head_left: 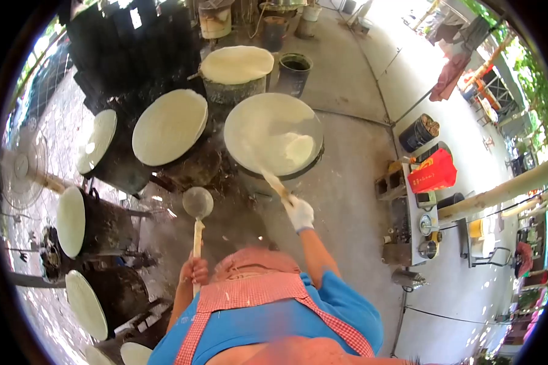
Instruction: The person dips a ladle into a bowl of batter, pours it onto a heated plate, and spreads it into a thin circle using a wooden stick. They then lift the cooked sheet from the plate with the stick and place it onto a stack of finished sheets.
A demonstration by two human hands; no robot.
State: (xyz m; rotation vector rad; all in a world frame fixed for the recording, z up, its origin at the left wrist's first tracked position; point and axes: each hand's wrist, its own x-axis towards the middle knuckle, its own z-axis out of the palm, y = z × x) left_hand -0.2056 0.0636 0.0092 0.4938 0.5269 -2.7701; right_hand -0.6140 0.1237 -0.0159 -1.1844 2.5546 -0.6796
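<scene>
Bare and wrapped round a long wooden handle, my left hand (193,271) holds a round metal ladle (198,203) upright, its bowl away from me over the floor. My right hand (300,214), in a white glove, grips a flat wooden stick (274,182). The far end of this stick reaches over the near rim of a large round pan (249,131) filled with pale, creamy liquid. Steam or glare blurs the surface there, so the tip of the stick is hard to make out. A lighter round patch lies at the pan's right side.
Several pots with pale round tops, one being a pot (170,128), curve round to the left. Behind the pan stand another pot (237,65) and a dark bucket (294,74). A red bag (433,172) sits on a side table (415,243) at right.
</scene>
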